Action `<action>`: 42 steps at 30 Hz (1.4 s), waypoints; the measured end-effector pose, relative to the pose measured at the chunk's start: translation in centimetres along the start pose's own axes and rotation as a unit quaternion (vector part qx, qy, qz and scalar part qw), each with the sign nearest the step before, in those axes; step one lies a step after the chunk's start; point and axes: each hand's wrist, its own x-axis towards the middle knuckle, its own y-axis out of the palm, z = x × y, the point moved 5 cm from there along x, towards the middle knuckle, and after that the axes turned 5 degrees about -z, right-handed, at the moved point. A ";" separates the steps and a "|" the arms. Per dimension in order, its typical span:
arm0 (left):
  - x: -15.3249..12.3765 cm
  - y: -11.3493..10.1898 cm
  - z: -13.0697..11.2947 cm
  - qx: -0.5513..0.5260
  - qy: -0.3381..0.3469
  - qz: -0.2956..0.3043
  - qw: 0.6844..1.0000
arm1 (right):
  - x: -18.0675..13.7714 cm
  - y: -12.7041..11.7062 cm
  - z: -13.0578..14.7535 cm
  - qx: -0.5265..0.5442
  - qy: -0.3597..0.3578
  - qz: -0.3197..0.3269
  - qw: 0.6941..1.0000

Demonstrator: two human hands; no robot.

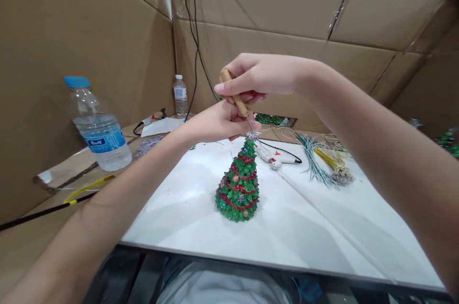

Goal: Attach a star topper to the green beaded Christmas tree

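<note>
A small green Christmas tree ornament (238, 187) with red garlands and gold balls stands upright on the white tabletop. A pale star (253, 136) sits at its tip. My right hand (251, 77) is closed around the wooden handle of an awl (234, 91), whose thin metal shaft points down toward the star. Just below it, my left hand (225, 120) is closed with curled fingers beside the awl's shaft, right above the treetop. What its fingers hold, if anything, is hidden.
Behind the tree lies a white glue gun (270, 157) with a glue stick trailing forward. Bundled wires (322, 160) lie to the right. At left stand a large water bottle (102, 127) and a smaller bottle (180, 95) farther back. Cardboard walls (287, 22) enclose the table.
</note>
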 end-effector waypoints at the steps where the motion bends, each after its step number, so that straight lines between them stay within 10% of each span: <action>1: 0.0 0.0 -0.1 -0.006 -0.004 0.001 1.000 | -0.2 -0.1 -0.3 0.016 -0.005 -0.009 1.000; 7: -0.2 0.0 -0.7 0.019 -0.006 0.021 1.000 | -4.1 -0.8 -0.5 0.034 -0.096 -0.143 0.985; 16: -0.2 0.0 -0.5 0.022 -0.010 0.031 0.999 | -9.4 0.5 1.7 -0.148 -0.207 -0.423 0.870; 42: -0.2 -0.2 0.2 0.049 -0.015 0.006 0.999 | -7.0 1.5 1.8 -0.217 -0.200 -0.342 0.892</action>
